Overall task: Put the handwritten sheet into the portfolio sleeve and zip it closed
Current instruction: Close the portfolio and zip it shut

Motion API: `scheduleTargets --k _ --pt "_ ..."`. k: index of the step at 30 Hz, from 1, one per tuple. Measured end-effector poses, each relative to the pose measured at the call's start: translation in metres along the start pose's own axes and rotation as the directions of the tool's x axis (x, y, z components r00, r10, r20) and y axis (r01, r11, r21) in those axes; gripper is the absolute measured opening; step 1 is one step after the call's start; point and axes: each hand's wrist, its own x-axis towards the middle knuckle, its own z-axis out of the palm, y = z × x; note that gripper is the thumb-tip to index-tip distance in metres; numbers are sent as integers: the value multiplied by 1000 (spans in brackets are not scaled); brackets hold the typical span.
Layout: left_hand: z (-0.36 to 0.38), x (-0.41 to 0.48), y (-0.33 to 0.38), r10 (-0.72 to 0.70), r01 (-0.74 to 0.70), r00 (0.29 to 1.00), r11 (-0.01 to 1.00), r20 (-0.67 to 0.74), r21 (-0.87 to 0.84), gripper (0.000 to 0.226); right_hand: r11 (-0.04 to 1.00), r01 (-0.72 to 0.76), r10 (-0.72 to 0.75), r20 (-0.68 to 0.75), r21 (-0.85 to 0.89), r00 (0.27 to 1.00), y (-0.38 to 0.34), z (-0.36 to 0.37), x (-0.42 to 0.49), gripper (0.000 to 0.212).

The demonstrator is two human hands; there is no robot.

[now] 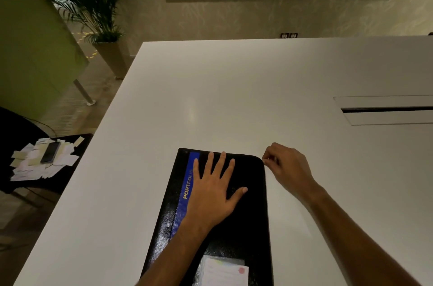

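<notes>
Black portfolio (248, 215): left hand (210, 194) flat; right hand (284, 164) pinching corner.

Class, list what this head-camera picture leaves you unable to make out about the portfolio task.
1. Zipper pull: hidden inside the right hand pinching at the portfolio corner.
2. Zip teeth along the right edge: too dark to judge whether closed.
3. Handwritten sheet: unseen, whether inside cannot be told.
4. White label: cut by the bottom edge, writing too small.
5. Cover under the flat left hand: hidden.
</notes>
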Motion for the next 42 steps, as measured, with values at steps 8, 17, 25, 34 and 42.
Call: scheduleTargets --k 8,17,25,34,42 --pt "0 1 1 -41 40 998 999 -42 -28 84 994 110 -110 96 12 989 2 -12 -6 25" --pt "-10 38 -4 -103 110 990 991 -96 70 88 994 72 -74 28 86 997 8 -8 -42 29" --pt "-6 44 -10 -58 61 984 998 -166 15 59 996 77 -75 -42 44 996 6 1 -18 24" --pt "-4 47 -13 -61 48 971 997 -231 -62 51 982 103 -120 101 158 988 -2 10 35 15" --pt "-5 48 -10 -73 59 968 996 -242 -63 33 934 208 -304 343 289 889 -39 16 101 11"
